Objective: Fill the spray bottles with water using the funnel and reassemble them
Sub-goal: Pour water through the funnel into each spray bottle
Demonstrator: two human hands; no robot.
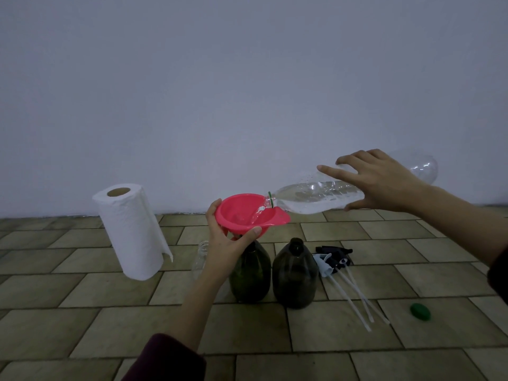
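— So, any brand or writing to read?

— No print shows on the clear water bottle (316, 198), and both dark green spray bottles (295, 273) are plain. Only a green ring sits at the clear bottle's neck.

— How are the hands set?

— The right hand (382, 182) reaches in from the right, fingers spread over the top of the water bottle and thumb beneath, gripping it nearly level, with the mouth tipped just down. Water runs from it into the pink funnel (247, 214). The left hand (228, 243) comes up from below, thumb on the near rim and fingers curled round the far side — closed on the funnel, which sits in the neck of the left green bottle (250, 273).

— And round about?

— A floor of beige brick-pattern tiles (110, 292) against a plain pale wall (247, 78). A paper towel roll (132, 229) stands at left. A small clear bottle (200, 257) is half hidden behind the left wrist. Two spray heads (332, 258) — one white, one black — lie just right of the green bottles, their long tubes pointing toward the camera. A green cap (420, 312) lies well apart at right.
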